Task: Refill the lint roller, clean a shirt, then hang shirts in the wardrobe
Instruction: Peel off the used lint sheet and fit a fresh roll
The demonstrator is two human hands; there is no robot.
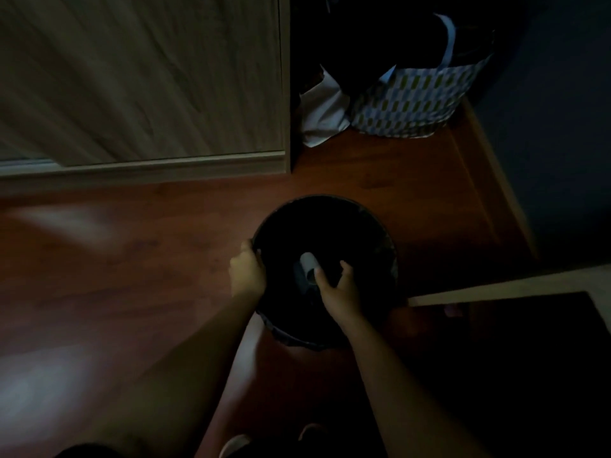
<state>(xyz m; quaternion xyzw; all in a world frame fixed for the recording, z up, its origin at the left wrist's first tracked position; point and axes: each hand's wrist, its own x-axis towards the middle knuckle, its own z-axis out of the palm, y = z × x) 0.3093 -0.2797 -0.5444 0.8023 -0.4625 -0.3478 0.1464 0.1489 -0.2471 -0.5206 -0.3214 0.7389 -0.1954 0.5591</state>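
A round black bin point(380, 233) stands on the reddish wood floor in dim light. My left hand point(246, 271) grips its rim on the left side, fingers curled over the edge. My right hand point(337, 287) hovers over the bin's opening with thumb and fingers spread apart. A short grey cardboard tube point(307, 263), a bare roller core, sits just left of my thumb tip, inside the bin's mouth. The tube is not between my thumb and fingers. No lint roller handle or shirt can be made out.
The pale wood wardrobe door point(142, 77) fills the upper left. Beside it stand a patterned tote bag point(413, 97) and a white cloth point(322, 117) against a dark blue wall point(545, 127). A dark mat point(512, 358) lies at lower right. My feet point(236, 444) show at the bottom.
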